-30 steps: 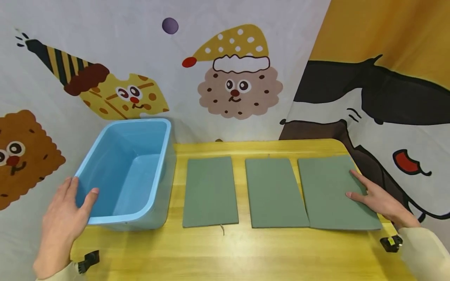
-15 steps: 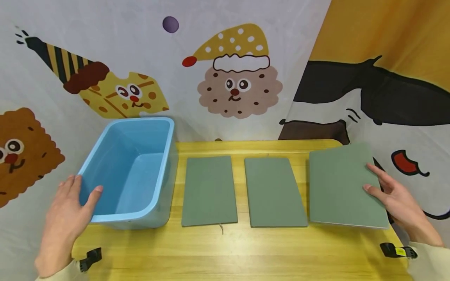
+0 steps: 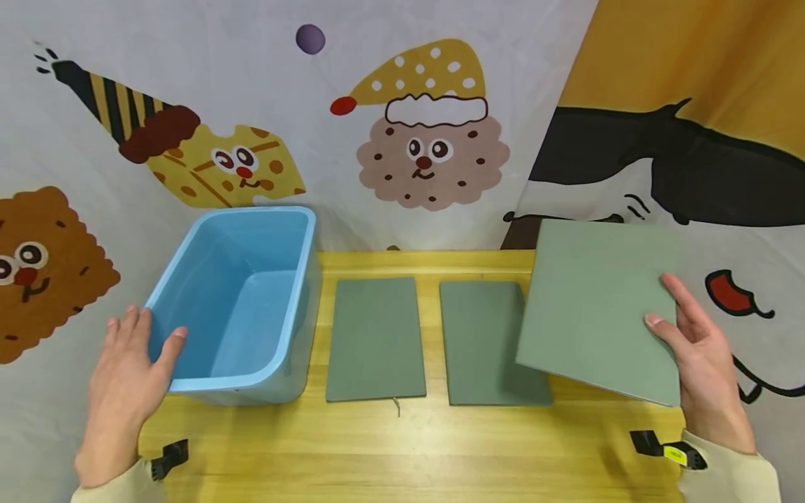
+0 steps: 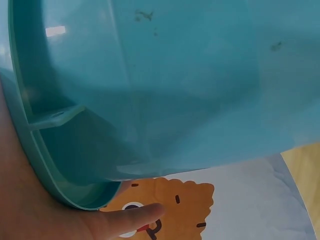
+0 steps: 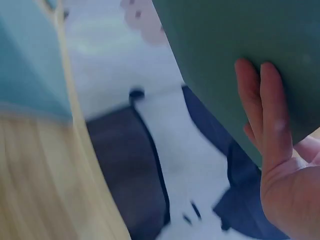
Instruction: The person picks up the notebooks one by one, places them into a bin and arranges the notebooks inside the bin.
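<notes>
In the head view, my left hand (image 3: 128, 381) rests on the near-left corner of a light blue plastic bin (image 3: 298, 300), thumb over the inner side and fingers along the outside of the rim. The left wrist view has the bin's outer wall (image 4: 190, 90) and a straight finger below the rim. My right hand (image 3: 704, 356) pinches a green notebook (image 3: 597, 307) by its right edge, thumb on top and fingers underneath. That notebook is tilted above the table and overlaps the middle notebook (image 3: 484, 342). A left notebook (image 3: 376, 342) lies flat beside the bin.
A yellow wood-grain table (image 3: 402, 454) carries the bin and flat notebooks. A short dark string (image 3: 397, 406) sticks out below the left notebook. Behind the table hangs a cartoon-printed cloth (image 3: 390, 42).
The rightmost notebook has been lifted off the table by my right hand and swung up and leftward, partly over the middle one. My left hand stays on the bin's rim.
</notes>
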`<state>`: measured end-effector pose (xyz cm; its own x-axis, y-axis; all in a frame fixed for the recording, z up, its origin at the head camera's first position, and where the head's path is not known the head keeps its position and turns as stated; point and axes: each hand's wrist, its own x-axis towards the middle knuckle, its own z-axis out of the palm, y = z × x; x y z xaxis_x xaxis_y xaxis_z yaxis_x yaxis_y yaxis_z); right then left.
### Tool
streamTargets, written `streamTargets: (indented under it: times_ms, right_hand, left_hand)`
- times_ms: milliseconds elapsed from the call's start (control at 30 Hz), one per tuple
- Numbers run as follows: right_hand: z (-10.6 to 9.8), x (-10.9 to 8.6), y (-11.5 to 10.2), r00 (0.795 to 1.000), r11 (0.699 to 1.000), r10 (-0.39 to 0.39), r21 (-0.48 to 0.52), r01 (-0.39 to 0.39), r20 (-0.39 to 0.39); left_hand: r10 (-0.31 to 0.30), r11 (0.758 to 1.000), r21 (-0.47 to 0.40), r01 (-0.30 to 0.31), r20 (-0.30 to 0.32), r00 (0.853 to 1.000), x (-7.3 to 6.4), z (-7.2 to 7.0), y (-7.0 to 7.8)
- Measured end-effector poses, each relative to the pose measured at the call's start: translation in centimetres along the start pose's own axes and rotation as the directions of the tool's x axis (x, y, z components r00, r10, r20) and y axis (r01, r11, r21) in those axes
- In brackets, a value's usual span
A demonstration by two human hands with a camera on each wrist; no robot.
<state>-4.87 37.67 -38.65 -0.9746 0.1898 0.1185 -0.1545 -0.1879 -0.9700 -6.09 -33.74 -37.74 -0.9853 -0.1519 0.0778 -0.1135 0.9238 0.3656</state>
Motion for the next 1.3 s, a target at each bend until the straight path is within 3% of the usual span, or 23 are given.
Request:
streamTargets:
  times_ms: [67,233,467,800,1000,1133,1300]
  right_hand:
    - [1.5,-0.1,0.2,1.0,0.998,0.008,0.055,-0.009,0.02]
    - [5.5,0.0,0.6,0.997,1.0,-0.009,0.021,0.008,0.072]
    - [10.7,0.4,1.6,0.992,0.999,0.035,0.015,-0.037,0.124]
    - [18.6,0.9,2.5,0.973,0.984,0.025,0.165,-0.064,0.228]
    - [23.5,1.2,2.8,0.965,0.996,-0.002,0.083,-0.02,0.262]
    - [26.5,1.4,3.2,0.958,0.997,-0.022,0.082,-0.001,0.286]
    - [29.6,1.4,3.9,0.943,0.988,0.014,0.14,-0.065,0.333]
  left_hand:
    - [0.007,1.0,-0.001,-0.007,-0.01,1.0,-0.1,0.1,0.0]
    - [0.004,1.0,-0.01,-0.004,-0.018,1.0,-0.1,0.1,0.0]
    - [0.022,0.999,-0.028,-0.023,-0.029,0.999,0.0,0.1,0.0]
    - [0.026,0.999,-0.04,-0.028,-0.034,0.999,-0.2,0.1,-0.1]
    - [0.021,0.999,-0.048,-0.023,-0.037,0.999,-0.4,0.2,-0.2]
    - [-0.004,0.995,-0.095,0.0,-0.048,0.999,-0.4,0.1,-0.2]
    - [0.013,0.984,-0.176,-0.023,-0.059,0.998,-0.8,-0.3,-0.8]
